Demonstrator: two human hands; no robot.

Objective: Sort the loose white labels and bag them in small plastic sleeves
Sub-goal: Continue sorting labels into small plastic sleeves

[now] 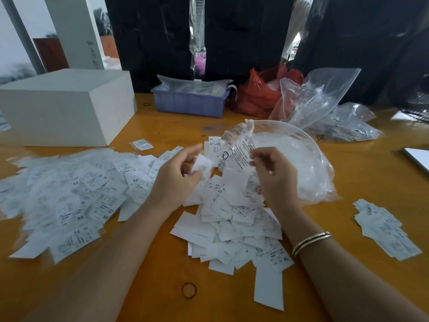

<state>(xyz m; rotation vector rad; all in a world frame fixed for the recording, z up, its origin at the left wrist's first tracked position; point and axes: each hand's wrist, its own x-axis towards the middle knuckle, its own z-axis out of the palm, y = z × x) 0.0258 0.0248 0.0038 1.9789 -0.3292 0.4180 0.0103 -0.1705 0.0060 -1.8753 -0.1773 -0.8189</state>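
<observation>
A heap of labels (pixel 232 219) lies mid-desk (pixel 162 287), toward the near edge. Above it the left hand (pixel 178 173) pinches a label (pixel 201 165) in a curled grip, and the right hand (pixel 274 173) pinches the edge of a clear bag (pixel 297 163). Bagged labels (pixel 69 198) spread toward the left edge. A white box (pixel 67 105) sits at the far left corner.

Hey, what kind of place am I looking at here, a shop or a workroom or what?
Probably a garment packing workroom: heaps of white size labels on a wooden table, clear plastic bags, and dark garments hanging behind.
</observation>
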